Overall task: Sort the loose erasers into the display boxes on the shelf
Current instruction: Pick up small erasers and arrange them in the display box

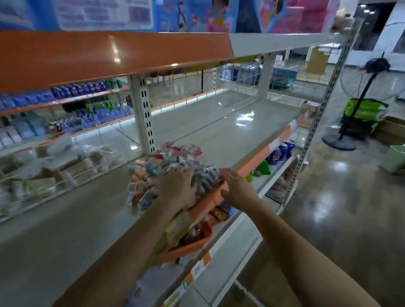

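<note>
- A heap of packed erasers (170,165) lies on the grey shelf (222,121), near its front edge and beside the white upright post (144,116).
- The left hand (177,182) rests flat on the heap, fingers spread, holding nothing.
- The right hand (236,187) touches the heap's right end at the rim of an orange tray (191,247); its grip I cannot tell.
- A standing fan (358,103) is far right.

The shelf (222,121) is a pale metal board with an orange front edge strip, carried on slotted white uprights; a heap of small packaged erasers (170,165) in pink, red and blue-grey lies directly on it near the front edge, just beside one upright; an orange tray (191,245) holding packets rests at the front edge, overhanging it; blurred pale boxes (29,180) sit at the left behind a clear divider; price labels are fixed along the edge strip.
</note>
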A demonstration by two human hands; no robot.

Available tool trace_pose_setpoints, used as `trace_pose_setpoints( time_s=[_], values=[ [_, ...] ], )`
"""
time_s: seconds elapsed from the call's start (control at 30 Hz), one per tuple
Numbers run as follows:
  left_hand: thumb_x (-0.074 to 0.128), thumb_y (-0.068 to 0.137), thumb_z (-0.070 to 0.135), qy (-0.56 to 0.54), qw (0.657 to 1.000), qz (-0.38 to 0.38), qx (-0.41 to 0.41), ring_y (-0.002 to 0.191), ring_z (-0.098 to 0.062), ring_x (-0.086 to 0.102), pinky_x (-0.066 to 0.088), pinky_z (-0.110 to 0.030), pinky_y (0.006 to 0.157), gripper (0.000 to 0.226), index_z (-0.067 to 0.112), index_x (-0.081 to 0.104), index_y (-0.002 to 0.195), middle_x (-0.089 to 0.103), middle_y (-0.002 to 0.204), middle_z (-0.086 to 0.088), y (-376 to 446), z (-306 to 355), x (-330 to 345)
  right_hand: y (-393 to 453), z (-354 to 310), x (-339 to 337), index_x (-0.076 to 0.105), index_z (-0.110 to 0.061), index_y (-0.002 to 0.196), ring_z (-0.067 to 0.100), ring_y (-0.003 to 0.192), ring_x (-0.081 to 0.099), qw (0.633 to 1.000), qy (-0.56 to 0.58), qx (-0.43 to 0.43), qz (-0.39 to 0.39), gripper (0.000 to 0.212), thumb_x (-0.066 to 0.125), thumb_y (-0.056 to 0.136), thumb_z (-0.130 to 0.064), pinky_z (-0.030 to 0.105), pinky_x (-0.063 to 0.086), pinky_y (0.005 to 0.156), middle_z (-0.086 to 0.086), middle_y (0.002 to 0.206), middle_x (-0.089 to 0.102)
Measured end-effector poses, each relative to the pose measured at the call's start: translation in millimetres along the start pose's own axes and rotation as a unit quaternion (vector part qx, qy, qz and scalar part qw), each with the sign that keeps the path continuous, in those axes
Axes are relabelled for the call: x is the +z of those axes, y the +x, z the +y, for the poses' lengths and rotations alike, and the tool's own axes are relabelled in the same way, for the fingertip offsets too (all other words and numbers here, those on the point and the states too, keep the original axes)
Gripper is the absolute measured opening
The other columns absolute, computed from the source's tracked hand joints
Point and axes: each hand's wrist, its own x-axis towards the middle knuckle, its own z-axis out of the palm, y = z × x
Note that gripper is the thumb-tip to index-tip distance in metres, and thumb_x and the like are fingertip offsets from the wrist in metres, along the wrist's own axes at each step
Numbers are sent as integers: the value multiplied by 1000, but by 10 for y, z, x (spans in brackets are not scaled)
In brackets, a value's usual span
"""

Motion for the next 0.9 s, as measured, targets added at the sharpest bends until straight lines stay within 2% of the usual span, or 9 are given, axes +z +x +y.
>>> trace_pose_setpoints(
  time_s=[0.07,0.2,0.3,0.4,0.5,0.6,0.73,0.8,0.9],
  values=[
    [47,93,36,2,1000,0,-16,115,-28,49,47,-41,90,40,16,47,128,51,128,-10,249,35,65,305,119,-72,47,-13,129,31,117,50,1000,4,-4,-7,41,52,89,-19,34,42,91,11,130,47],
    [51,93,29,17,999,-5,-31,111,-24,51,46,-37,90,28,17,53,118,56,120,-6,583,114,177,815,350,-135,47,-16,131,29,120,48,999,0,-26,-47,40,50,92,-24,34,39,96,9,131,48],
    [56,90,25,31,998,-36,-39,107,-22,56,46,-39,93,28,19,57,117,62,114,-2,740,102,226,1097,485,-128,51,-14,128,25,117,48,994,-2,-61,-87,40,56,88,-21,32,38,96,9,125,52],
    [58,87,22,21,995,-68,-63,102,-20,59,49,-36,87,30,18,57,117,63,113,-1,832,64,263,1316,520,-110,59,-12,120,23,111,53,983,-19,-119,-136,33,57,87,-17,28,40,90,9,118,59],
    [59,88,25,6,991,-94,-95,101,-17,59,48,-32,86,32,18,55,118,62,114,-1,876,82,265,1443,579,-93,65,-13,113,20,105,56,970,-25,-178,-164,27,57,87,-18,23,39,81,7,113,63],
    [58,87,26,-12,986,-101,-133,107,-18,56,46,-34,92,33,21,55,120,60,118,0,900,122,248,1527,665,-144,63,-13,114,18,103,56,948,-20,-243,-203,29,59,87,-21,25,41,85,7,114,61],
    [58,86,36,-35,973,-95,-206,107,-15,55,47,-34,92,39,27,54,123,60,119,3,931,184,229,1641,731,-232,60,-12,116,20,103,53,908,-34,-325,-261,32,63,85,-22,29,44,86,7,115,57],
    [59,86,40,-75,965,-72,-243,107,-14,55,47,-31,91,39,27,56,122,60,119,4,927,234,203,1659,724,-241,58,-13,115,20,103,51,890,-45,-366,-267,31,61,86,-24,29,43,86,7,115,55],
    [66,84,32,-208,932,-26,-297,102,-11,57,48,-25,85,33,29,57,115,59,113,6,875,333,137,1681,712,-219,54,-16,119,20,108,47,876,-49,-406,-257,36,61,86,-28,29,40,88,5,117,51]
  ],
)
